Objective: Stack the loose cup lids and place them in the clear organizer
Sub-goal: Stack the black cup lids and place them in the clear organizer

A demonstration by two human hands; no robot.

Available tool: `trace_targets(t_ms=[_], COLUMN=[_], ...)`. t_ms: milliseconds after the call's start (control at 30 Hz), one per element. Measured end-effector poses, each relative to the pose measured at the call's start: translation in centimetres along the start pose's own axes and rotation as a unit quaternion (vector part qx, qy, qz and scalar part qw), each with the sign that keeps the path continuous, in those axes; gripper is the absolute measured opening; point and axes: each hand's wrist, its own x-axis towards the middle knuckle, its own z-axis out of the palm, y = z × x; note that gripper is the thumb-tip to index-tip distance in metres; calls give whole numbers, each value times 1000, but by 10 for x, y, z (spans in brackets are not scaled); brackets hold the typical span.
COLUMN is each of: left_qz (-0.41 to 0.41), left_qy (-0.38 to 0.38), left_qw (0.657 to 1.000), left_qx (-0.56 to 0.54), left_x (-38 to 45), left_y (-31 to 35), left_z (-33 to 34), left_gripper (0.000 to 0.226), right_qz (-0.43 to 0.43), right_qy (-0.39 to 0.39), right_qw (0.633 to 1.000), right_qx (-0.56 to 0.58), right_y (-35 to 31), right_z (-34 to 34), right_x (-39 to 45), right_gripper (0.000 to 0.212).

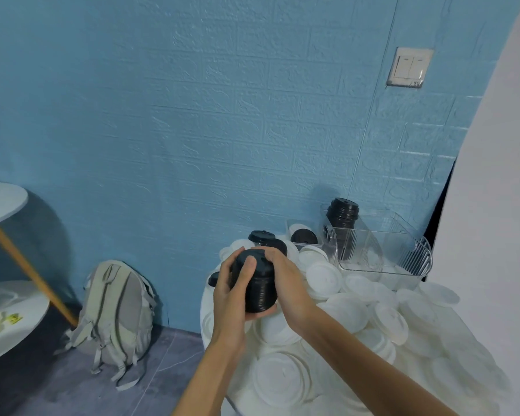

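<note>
**Black lids gathered in both hands over a table of white ones**

A person holds a black stack [257, 288] of cup lids at lower centre of the frame, above a round table [206, 313] heaped with loose white lids [354, 313]. The left hand [233, 291] wraps the stack's left side, thumb laid across its top, its grip clenched around the lids. The right hand [285, 279] grasps the stack from the right, fingers curled over the upper edge. Just behind the hands, toward the wall, sit a few loose black lids [261, 235]. The clear organizer [382, 253] stands at the table's far right, against the blue wall [192, 115]; a second black stack [342, 213] rises from its rear compartment, and another black lid [303, 236] lies in a clear tray beside it. At lower left, a grey backpack [117, 319] leans on the wall, near a white shelf [3, 202].
</note>
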Motion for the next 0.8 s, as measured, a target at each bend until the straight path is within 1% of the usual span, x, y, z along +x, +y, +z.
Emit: trace_targets(t_ms=[67, 167, 200, 267, 367, 433, 500, 600, 733, 800], left_qz=[-6, -1, 5, 9, 8, 8, 9, 8, 4, 3], left_qy=[4, 12, 18, 27, 39, 44, 43, 44, 44, 39], left_qw=[1000, 1000, 1000, 999, 999, 999, 999, 999, 999, 999], left_qx=[-4, -16, -18, -14, -14, -10, -8, -8, -6, -4], left_x=[2, 5, 6, 9, 9, 10, 10, 13, 16, 17], left_y=[2, 6, 8, 13, 21, 24, 29, 32, 32, 31], left_z=[-7, -22, -27, -37, -49, -56, -61, -68, -71, -72], left_gripper=[51, 50, 49, 50, 52, 53, 52, 53, 53, 52], right_qz=[11, 31, 26, -12, -72, -84, -97, -91, -45, -30], right_qy=[-37, -90, -86, -50, -12, -3, 0, -18, -63, -77], right_qw=[999, 994, 994, 990, 960, 945, 918, 858, 798, 772], right_qx=[-14, -50, -67, -130, -269, -316, -383, -505, -598, -630], right_y=[-1, -5, -3, 3, 10, 16, 22, 30, 34, 39], right_z=[2, 4, 4, 1, -4, -4, 0, 8, 20, 25], right_x=[4, 15, 21, 37, 58, 71, 84, 97, 104, 107], right_gripper=[36, 49, 51, 52, 39, 34, 45, 57, 79, 85])
